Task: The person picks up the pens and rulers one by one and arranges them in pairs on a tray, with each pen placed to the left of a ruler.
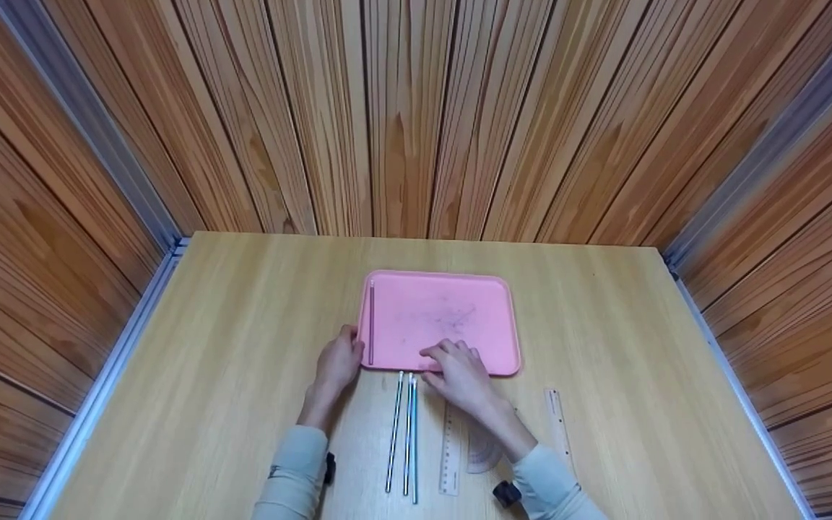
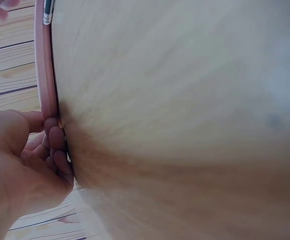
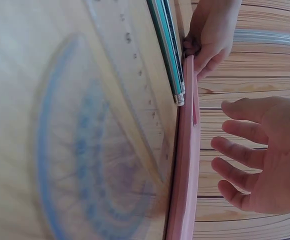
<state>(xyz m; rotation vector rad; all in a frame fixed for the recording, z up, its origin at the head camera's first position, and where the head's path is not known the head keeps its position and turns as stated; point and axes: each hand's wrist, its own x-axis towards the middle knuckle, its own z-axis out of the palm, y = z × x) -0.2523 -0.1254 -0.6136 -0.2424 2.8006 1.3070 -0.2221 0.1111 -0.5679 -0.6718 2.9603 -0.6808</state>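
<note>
A pink tray (image 1: 452, 318) lies on the table, with one slim dark pencil (image 1: 371, 321) along its left side. At its near left corner my left hand (image 1: 339, 363) pinches the rim, thumb above and fingers curled against the edge in the left wrist view. My right hand (image 1: 461, 375) is over the near rim; in the right wrist view its fingers are spread and hold nothing. Several pencils, such as a green one (image 1: 414, 440), lie in front of the tray, eraser ends toward it. Right of them are a clear ruler (image 1: 450, 455) and a clear protractor (image 1: 483, 456), partly hidden by my right arm.
Farther right lies another clear ruler-like piece (image 1: 557, 419), its near end hidden by my sleeve. Wood-patterned panels (image 1: 401, 123) rise behind and beside the table (image 1: 243, 303), with metal rails (image 1: 105, 390) along its sides.
</note>
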